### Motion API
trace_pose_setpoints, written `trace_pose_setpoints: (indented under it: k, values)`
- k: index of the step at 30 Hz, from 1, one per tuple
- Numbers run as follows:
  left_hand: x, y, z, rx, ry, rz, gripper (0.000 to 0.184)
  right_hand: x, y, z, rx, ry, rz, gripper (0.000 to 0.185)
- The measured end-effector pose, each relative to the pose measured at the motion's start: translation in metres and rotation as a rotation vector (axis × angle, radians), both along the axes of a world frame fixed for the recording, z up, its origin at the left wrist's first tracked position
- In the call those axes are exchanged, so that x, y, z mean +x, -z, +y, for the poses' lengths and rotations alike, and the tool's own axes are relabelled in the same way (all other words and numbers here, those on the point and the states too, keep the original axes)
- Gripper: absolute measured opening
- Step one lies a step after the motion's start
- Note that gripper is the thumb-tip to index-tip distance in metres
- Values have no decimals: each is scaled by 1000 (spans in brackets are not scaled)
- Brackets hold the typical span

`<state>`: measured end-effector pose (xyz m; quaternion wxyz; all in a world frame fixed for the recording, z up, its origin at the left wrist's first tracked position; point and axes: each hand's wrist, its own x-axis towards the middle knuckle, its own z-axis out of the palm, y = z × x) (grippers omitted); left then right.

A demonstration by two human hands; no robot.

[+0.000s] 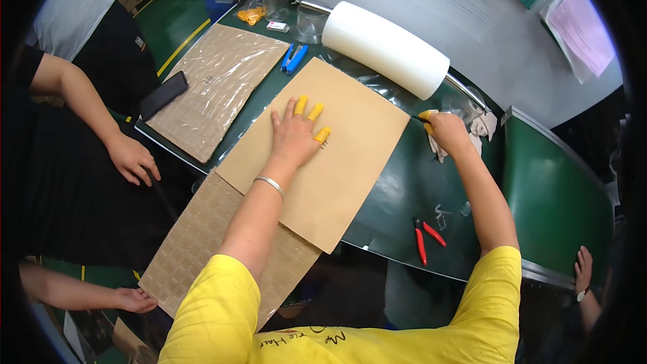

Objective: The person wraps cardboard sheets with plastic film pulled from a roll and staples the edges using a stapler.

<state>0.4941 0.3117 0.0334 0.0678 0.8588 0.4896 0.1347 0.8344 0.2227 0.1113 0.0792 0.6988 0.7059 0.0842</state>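
My left hand [294,138] lies flat with fingers spread on a plain brown cardboard sheet [350,155], pressing near its middle. Yellow finger cots cover several of its fingertips. Small dark marks show on the cardboard beside the thumb. My right hand [447,131], also in yellow cots, is closed by the sheet's right corner. A thin dark pen-like object pokes out of its fingers, mostly hidden. Under the plain sheet, a brown sheet with a checked pattern [195,236] sticks out toward me, overhanging the table edge.
A plastic-wrapped brown stack [219,81] bears a black phone [164,96]. Blue pliers [294,58], a white film roll [384,47], red-handled cutters [426,239] and a crumpled cloth [480,128] surround the sheet. A co-worker's hand [138,300] touches the checked sheet; another person's hand [583,269] is at right.
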Motion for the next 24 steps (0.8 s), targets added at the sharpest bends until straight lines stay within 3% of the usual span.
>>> trace_pose_setpoints:
  k: [8,10,12,17,21,24]
  values:
    - [2,-2,-1,-10,-14,44,49,41,5,-66,-58,175,-14,11]
    - [3,-3,-2,-17,-15,64,50,36,-1,-74,-38,221,-34,22]
    - [3,-3,-2,-26,-18,87,50,22,-4,-75,51,191,12,21]
    - [3,-6,-3,-31,-25,63,55,-28,-5,-36,117,187,329,27]
    - [3,-2,-4,-8,-17,50,56,-48,30,24,188,117,353,24]
    - [3,0,-4,3,-12,52,57,-88,21,67,155,91,316,22]
